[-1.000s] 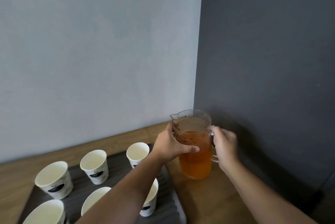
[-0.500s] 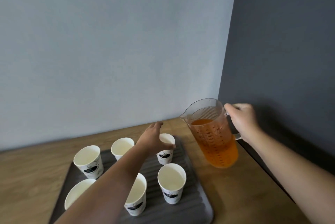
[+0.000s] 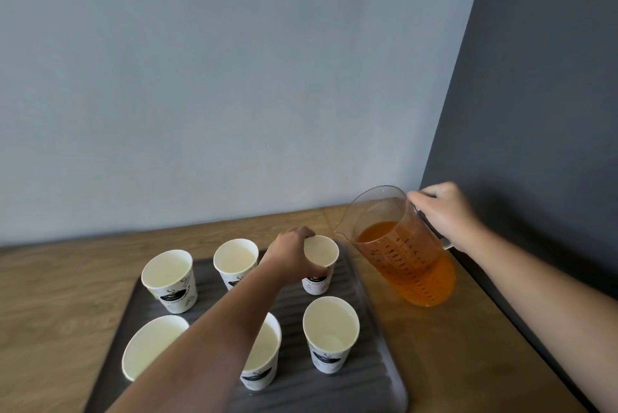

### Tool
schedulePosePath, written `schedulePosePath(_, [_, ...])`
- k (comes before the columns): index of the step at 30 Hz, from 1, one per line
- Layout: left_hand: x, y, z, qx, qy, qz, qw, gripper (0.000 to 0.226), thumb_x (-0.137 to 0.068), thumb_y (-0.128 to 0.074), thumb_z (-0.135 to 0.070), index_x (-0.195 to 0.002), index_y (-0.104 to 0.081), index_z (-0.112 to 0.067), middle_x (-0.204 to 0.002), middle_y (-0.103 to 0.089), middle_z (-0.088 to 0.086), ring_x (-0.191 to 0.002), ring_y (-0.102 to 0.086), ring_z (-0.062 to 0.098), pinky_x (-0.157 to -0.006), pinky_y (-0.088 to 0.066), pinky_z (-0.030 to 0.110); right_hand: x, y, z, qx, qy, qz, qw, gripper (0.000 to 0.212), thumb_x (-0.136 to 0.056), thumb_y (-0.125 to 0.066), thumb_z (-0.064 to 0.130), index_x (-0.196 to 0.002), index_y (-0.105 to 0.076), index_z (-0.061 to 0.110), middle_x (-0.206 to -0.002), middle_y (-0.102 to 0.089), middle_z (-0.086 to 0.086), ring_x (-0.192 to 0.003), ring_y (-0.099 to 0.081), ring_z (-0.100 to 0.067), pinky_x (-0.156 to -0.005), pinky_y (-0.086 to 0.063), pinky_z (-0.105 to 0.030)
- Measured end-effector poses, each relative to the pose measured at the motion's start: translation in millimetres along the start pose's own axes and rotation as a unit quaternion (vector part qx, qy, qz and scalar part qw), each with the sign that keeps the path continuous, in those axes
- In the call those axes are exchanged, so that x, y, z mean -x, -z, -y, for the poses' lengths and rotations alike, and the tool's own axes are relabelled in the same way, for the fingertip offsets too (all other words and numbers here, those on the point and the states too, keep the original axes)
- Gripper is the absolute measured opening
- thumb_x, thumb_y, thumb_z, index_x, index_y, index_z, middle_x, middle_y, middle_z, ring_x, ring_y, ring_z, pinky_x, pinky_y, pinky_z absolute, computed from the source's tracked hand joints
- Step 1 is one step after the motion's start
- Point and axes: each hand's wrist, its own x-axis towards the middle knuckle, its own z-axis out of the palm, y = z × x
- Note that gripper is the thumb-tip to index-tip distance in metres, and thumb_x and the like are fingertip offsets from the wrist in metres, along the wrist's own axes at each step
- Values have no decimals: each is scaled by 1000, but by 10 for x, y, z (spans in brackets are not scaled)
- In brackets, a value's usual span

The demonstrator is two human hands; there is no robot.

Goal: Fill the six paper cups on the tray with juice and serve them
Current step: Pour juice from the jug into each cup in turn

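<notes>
Several white paper cups stand upright and hold no juice on a dark ribbed tray (image 3: 374,376). My left hand (image 3: 291,253) grips the back right cup (image 3: 322,253) by its side. My right hand (image 3: 441,212) holds the handle of a clear jug (image 3: 404,255), lifted off the table and tilted with its spout toward that cup. The orange juice (image 3: 418,275) fills about half of the jug and none is leaving the spout. My left forearm crosses the tray and hides part of the front middle cup (image 3: 264,359).
The tray lies on a wooden table (image 3: 468,345) in a corner. A light grey wall (image 3: 234,78) runs behind it and a dark grey wall (image 3: 541,111) stands on the right, close behind the jug.
My left hand left the jug, reached over the tray and closed on the back right cup. My right hand lifted the jug and tilted it left toward that cup.
</notes>
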Motion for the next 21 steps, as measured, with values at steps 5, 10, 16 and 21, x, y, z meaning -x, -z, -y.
schedulePosePath(5, [24,3,21,9,-10,-9,1000,72,-61,-80,-45,-124,-56,-22,-119,-63,-2,-110,-56,20,-91,-48,34,-50,-89,-6,10,2,18,1000,41,-81,-61,21,-43,-48,14,-50,-38,-10,-49,-41,-21,-55,-29,-31])
schedulePosePath(10, [56,13,25,17,-12,-9,1000,70,-61,-80,-42,-124,-56,-22,-120,-63,-2,-109,-57,19,-89,-49,34,-63,-141,-28,35,15,34,999,33,-82,-62,21,-54,-59,5,-53,-44,-13,-50,-44,-21,-53,-29,-27])
schedulePosePath(16, [77,9,28,20,-14,-10,1000,72,-61,-80,-43,-125,-56,-22,-120,-63,-2,-110,-56,19,-88,-48,32,-72,-163,-9,49,23,42,998,40,-81,-62,21,-44,-48,13,-47,-39,-7,-45,-38,-19,-52,-27,-26])
schedulePosePath(21, [92,-2,21,25,-14,-12,1000,73,-63,-80,-38,-128,-53,-19,-124,-60,0,-114,-53,20,-89,-44,29,-78,-155,14,65,34,46,996,41,-79,-61,19,-43,-41,14,-45,-31,-4,-43,-32,-17,-51,-23,-26])
